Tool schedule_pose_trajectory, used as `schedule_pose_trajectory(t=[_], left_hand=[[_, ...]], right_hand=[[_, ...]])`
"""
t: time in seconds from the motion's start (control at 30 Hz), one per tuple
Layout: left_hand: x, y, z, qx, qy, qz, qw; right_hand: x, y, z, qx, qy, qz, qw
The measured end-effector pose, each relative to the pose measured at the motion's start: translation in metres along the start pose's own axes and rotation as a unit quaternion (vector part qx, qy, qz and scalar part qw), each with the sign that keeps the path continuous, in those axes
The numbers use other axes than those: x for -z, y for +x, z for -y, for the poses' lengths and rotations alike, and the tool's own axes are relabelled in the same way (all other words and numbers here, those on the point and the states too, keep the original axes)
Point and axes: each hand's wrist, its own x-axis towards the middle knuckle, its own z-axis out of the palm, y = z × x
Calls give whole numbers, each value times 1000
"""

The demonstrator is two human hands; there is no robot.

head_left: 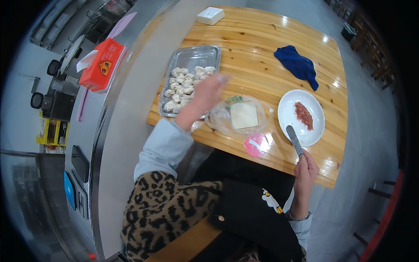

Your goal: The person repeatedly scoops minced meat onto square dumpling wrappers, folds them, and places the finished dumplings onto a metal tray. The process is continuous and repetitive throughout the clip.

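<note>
I see two hands at one wooden worktop (248, 39). The right hand (306, 168) grips one flat metal spatula (295, 139). Just past it sits one white plate (286, 108) with one pile of pink minced meat (303, 116). The left hand (207, 94) is blurry, so I can't tell if it's holding anything. One tray (198, 54), with more than ten wontons (181, 81), is beside and under it. Between the hands is one stack of square wrappers (244, 115).

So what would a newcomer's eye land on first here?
Probably the pale dumplings in the metal tray, by the left hand. Then the white plate of reddish mince at right, where the right hand holds a flat blade, and the red tissue box on the left counter.
</note>
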Motion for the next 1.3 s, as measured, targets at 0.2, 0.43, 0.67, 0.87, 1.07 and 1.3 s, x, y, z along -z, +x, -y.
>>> schedule_pose_trajectory(t=[0.2,0.43,0.67,0.87,1.07,1.3], left_hand=[[-50,-55,-63,-45,2,103,994],[-57,-53,-55,0,-8,125,992],[-53,-47,-48,39,-30,173,984],[-28,-37,-43,85,-191,91,974],[1,-27,-47,265,-721,43,638],[-57,-67,-91,389,-763,156,492]], right_hand=[[0,-2,0,13,2,16,1000],[2,-3,-4,14,11,17,1000],[3,-3,0,10,8,1,1000],[12,3,6,38,-85,-26,995],[24,42,14,263,-430,-111,856],[8,62,11,319,-614,-73,718]])
